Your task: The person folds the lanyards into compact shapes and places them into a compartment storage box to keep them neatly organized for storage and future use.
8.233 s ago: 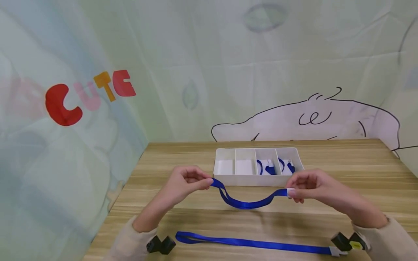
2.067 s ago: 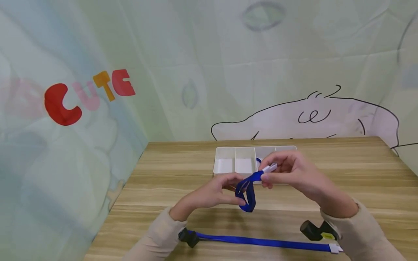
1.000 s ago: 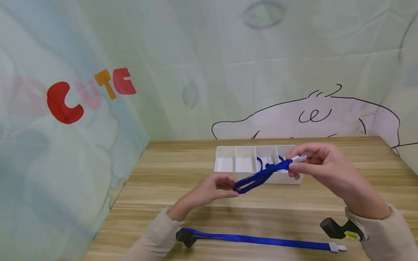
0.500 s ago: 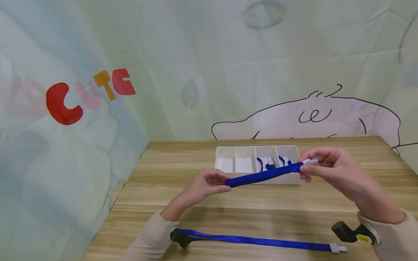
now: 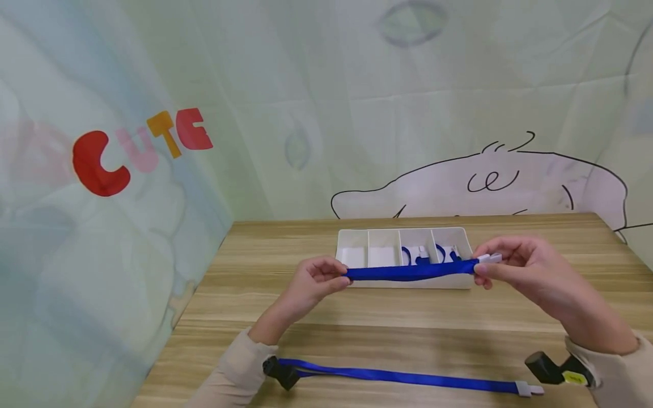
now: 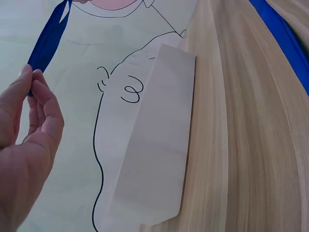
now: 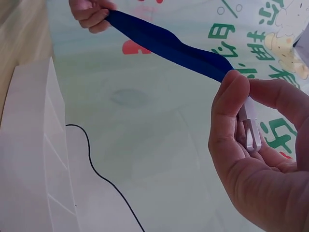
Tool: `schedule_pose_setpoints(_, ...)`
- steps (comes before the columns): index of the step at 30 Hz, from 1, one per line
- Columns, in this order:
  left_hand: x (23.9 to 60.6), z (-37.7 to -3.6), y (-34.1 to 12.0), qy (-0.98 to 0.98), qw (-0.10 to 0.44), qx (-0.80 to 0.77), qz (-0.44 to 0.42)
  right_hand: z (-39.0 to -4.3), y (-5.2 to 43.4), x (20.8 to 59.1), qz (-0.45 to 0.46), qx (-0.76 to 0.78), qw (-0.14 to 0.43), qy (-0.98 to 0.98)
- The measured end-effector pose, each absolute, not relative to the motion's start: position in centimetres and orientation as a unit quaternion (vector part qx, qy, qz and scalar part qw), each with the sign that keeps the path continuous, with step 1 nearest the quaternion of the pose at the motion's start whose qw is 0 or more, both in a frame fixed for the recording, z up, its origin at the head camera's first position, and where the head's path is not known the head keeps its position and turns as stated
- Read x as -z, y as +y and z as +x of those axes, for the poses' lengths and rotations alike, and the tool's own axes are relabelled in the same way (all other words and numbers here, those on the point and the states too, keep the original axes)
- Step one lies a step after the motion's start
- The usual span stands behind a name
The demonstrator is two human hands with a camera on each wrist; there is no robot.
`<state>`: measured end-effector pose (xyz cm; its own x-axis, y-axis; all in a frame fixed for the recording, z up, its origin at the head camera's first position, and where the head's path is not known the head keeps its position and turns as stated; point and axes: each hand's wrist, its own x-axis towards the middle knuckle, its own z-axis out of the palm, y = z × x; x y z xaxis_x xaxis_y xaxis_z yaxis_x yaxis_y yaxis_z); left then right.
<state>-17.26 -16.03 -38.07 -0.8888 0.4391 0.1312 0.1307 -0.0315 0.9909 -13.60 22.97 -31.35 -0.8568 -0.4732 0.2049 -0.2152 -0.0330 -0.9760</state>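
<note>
A blue lanyard [image 5: 410, 272], folded into a short flat band, is stretched nearly level between the two hands, in front of the white box. My left hand [image 5: 313, 283] pinches its left end between thumb and fingers. Its right end, beside the white clip [image 5: 491, 258], is pinched by my right hand [image 5: 535, 277]. In the right wrist view the clip [image 7: 252, 133] sticks out behind the thumb, toward the palm. A second blue lanyard [image 5: 408, 378] lies lengthwise on the table nearer the body, its white clip [image 5: 525, 389] to the right; the left wrist camera overlaps its looped end.
The white box [image 5: 403, 281] with a row of compartments stands at the back of the wooden table [image 5: 275, 243]. Coiled blue lanyards [image 5: 422, 259] lie in its two right compartments. A printed cloth backdrop [image 5: 285, 85] rises behind and to the left.
Earlier the lanyard hung in one long loop, then was folded over on itself. Over the last second it has been pulled straight; the left hand moved left and up, the right hand right and down.
</note>
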Motion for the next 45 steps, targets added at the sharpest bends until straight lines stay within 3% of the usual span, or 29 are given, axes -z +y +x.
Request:
schedule_pose_setpoints(6, 37.8, -17.1, -16.0, 0.636, 0.119, -0.737, 0.197, -13.6, 22.9, 31.8, -0.233, 0.675, 0.101, 0.693)
schedule_pose_setpoints(17, 37.4, -17.0, -14.8, 0.685, 0.026, -0.717, 0.13, -13.7, 22.5, 32.3, -0.214, 0.663, 0.098, 0.71)
schedule_pose_setpoints(29, 36.9, -16.9, -14.3, 0.689, 0.005, -0.723, 0.048, -13.9, 21.9, 32.9, -0.189, 0.647, 0.091, 0.733)
schedule_pose_setpoints(45, 36.6, -16.7, -14.3, 0.673, -0.044, -0.738, 0.008, -13.8, 21.3, 33.2, -0.172, 0.621, 0.05, 0.763)
